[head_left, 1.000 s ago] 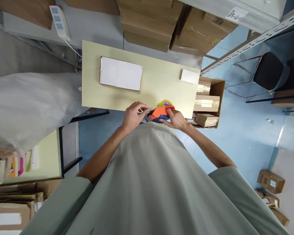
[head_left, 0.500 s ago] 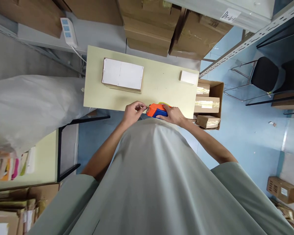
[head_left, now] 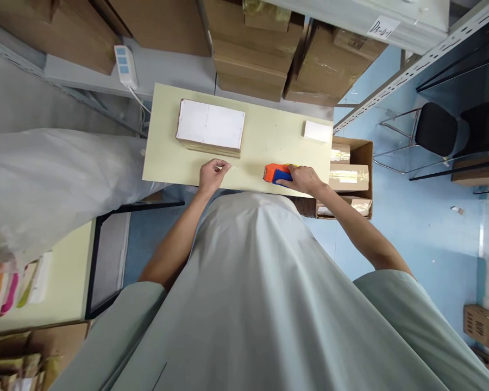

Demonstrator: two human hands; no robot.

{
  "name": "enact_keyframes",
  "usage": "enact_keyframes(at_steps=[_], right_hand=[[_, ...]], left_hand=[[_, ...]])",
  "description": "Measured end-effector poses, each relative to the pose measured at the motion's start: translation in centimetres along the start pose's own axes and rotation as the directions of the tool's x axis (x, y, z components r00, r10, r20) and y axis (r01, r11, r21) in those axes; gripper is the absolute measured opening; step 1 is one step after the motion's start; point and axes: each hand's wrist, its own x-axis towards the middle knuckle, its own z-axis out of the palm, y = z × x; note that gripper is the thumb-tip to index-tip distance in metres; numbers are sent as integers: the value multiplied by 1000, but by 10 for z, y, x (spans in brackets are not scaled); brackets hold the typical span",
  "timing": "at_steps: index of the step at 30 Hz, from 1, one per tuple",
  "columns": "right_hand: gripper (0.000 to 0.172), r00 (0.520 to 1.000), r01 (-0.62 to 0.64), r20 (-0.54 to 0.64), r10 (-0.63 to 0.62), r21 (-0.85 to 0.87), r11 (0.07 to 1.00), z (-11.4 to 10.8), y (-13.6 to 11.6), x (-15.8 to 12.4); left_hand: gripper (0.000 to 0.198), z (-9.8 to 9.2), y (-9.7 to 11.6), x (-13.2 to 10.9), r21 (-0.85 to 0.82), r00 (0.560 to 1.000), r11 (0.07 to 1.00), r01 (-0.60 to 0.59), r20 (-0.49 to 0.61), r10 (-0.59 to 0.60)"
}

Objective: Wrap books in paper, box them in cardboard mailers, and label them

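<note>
My right hand [head_left: 305, 180] is wrapped round an orange and blue tape dispenser [head_left: 275, 174], held over the near edge of the pale yellow table [head_left: 283, 142]. Yellow shows along the dispenser's top side. To the left, my left hand [head_left: 212, 175] is closed in a pinch, its fingertips pointing toward the dispenser. A faint clear strip of tape [head_left: 233, 167] shows at those fingertips; how far it stretches cannot be made out. Beyond my left hand lies a cardboard box [head_left: 211, 125] with a white top, touched by neither hand.
A small white box [head_left: 317, 131] sits at the table's right end. Right of the table stands an open carton [head_left: 370, 179] holding smaller boxes. Shelved cartons [head_left: 252, 70] and a power strip [head_left: 125, 66] are behind. A large white plastic bag [head_left: 65, 184] bulges at left.
My hands have moved apart and forward over the table: the right one carries the tape dispenser rightward, while the left one shifts leftward in its pinch. The view has tilted slightly.
</note>
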Motion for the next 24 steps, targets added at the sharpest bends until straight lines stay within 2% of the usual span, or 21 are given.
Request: enact_keyframes(at_steps=[5, 9, 13, 17, 24], right_hand=[[79, 998, -25, -51, 25, -6, 1000, 13, -4, 32], [76, 996, -49, -69, 50, 29, 998, 15, -16, 49], [76, 996, -69, -57, 72, 52, 996, 17, -28, 60], [80, 994, -97, -51, 101, 76, 992, 20, -36, 68], [82, 990, -135, -37, 140, 106, 985, 29, -50, 73]], left_hand=[[15, 12, -8, 16, 25, 996, 1000, -11, -86, 13], [15, 14, -12, 29, 73, 979, 997, 15, -205, 0], [13, 15, -15, 37, 108, 963, 993, 44, -268, -14], [13, 14, -15, 42, 144, 958, 986, 81, -286, -37], [14, 2, -12, 43, 170, 964, 977, 127, -253, -82]])
